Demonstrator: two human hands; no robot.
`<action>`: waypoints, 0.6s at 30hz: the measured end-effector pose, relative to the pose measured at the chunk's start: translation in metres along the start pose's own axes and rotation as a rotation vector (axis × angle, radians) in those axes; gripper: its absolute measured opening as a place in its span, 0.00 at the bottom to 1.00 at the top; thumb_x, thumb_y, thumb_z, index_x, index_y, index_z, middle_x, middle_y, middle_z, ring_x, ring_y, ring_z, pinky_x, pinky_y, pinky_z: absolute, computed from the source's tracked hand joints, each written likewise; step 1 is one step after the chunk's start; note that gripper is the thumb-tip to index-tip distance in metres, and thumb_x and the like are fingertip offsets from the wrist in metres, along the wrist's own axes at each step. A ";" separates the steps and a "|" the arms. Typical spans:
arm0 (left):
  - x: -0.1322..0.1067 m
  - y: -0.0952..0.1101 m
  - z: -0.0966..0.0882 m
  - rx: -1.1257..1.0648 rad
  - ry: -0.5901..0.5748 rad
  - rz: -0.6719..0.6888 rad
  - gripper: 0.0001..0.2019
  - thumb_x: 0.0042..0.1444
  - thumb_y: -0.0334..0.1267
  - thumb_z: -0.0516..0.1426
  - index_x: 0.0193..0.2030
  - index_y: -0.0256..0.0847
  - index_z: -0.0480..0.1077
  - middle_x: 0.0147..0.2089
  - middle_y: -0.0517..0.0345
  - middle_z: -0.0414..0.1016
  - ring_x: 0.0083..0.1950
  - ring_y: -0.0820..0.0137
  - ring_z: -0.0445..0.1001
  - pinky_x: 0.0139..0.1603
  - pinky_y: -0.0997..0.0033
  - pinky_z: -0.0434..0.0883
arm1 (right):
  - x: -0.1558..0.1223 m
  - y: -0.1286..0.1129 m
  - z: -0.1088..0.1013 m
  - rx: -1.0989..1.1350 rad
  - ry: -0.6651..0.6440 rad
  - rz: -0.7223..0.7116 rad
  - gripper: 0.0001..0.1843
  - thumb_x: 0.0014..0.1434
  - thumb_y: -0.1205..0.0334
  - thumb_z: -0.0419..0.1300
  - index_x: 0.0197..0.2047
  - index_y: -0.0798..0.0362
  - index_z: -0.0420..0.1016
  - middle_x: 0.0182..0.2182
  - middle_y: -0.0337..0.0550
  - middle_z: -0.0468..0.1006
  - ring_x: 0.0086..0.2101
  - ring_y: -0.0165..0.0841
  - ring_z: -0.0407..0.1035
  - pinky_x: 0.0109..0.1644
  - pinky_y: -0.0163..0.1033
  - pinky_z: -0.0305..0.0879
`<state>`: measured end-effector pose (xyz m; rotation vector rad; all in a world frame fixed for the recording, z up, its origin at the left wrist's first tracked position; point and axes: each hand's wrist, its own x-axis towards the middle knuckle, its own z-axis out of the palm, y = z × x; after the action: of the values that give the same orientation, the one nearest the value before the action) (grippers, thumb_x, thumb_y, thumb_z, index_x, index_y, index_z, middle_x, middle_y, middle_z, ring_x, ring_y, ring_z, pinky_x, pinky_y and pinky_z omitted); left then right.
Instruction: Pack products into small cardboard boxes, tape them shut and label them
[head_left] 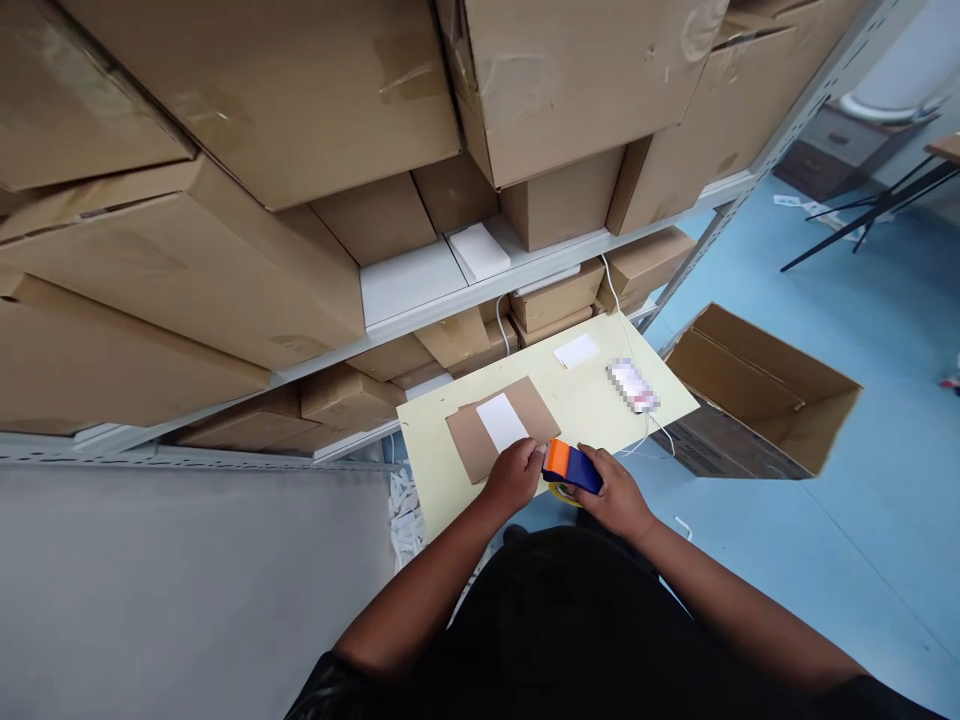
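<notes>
My right hand (616, 497) is wrapped round a tape dispenser (577, 468) with an orange front and a dark blue body. A yellow roll edge shows beneath it. Closed at the dispenser's orange end is my left hand (516, 474); whatever its pinched fingers hold is too small to make out. Just beyond the left hand, a flat brown cardboard piece (466, 445) lies on the pale yellow tabletop (439, 500). On that cardboard rests a white paper slip (501, 422), partly hidden by my left hand.
A white card (576, 351) and a blurred-out phone-like object (632, 386) with a white cable lie farther along the table. An open carton (750, 400) stands right on the blue floor. Shelves (420, 312) packed with boxes rise ahead. White scraps (406, 515) lie left below.
</notes>
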<state>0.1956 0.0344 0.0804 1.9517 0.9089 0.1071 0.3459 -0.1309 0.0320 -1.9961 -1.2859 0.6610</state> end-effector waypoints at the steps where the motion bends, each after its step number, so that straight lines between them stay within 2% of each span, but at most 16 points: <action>1: -0.002 -0.004 -0.004 0.094 -0.020 0.040 0.17 0.69 0.45 0.46 0.28 0.43 0.60 0.29 0.59 0.69 0.32 0.68 0.68 0.33 0.68 0.59 | -0.005 -0.004 0.003 -0.010 -0.001 0.014 0.36 0.59 0.53 0.65 0.68 0.48 0.62 0.54 0.50 0.75 0.53 0.45 0.72 0.59 0.49 0.68; 4: 0.005 -0.008 -0.009 0.287 -0.107 0.112 0.17 0.70 0.43 0.46 0.29 0.43 0.64 0.31 0.57 0.72 0.34 0.67 0.70 0.33 0.68 0.58 | -0.014 -0.004 0.003 -0.041 -0.013 0.060 0.34 0.60 0.46 0.64 0.66 0.49 0.65 0.53 0.51 0.76 0.52 0.45 0.73 0.56 0.48 0.70; 8: 0.038 0.007 0.003 0.453 -0.188 0.139 0.18 0.70 0.43 0.46 0.33 0.42 0.71 0.36 0.53 0.77 0.38 0.64 0.74 0.36 0.67 0.63 | -0.014 0.015 -0.012 -0.068 -0.035 0.082 0.35 0.60 0.43 0.64 0.65 0.50 0.67 0.52 0.52 0.77 0.51 0.47 0.73 0.56 0.49 0.69; 13: 0.103 0.044 0.044 0.651 -0.305 0.138 0.21 0.71 0.45 0.45 0.41 0.40 0.77 0.43 0.48 0.80 0.46 0.59 0.77 0.43 0.63 0.69 | -0.015 0.060 -0.039 0.042 -0.007 0.291 0.36 0.59 0.42 0.63 0.66 0.51 0.65 0.55 0.53 0.76 0.54 0.48 0.72 0.58 0.50 0.68; 18: 0.181 0.061 0.082 0.837 -0.460 0.054 0.21 0.70 0.45 0.45 0.48 0.39 0.78 0.52 0.44 0.79 0.52 0.57 0.76 0.48 0.62 0.71 | -0.013 0.115 -0.065 0.176 -0.098 0.474 0.35 0.54 0.50 0.67 0.63 0.49 0.67 0.50 0.48 0.80 0.46 0.44 0.76 0.48 0.44 0.70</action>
<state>0.3944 0.0734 0.0329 2.5940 0.6271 -0.7766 0.4548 -0.1940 -0.0120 -2.1537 -0.7700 1.0651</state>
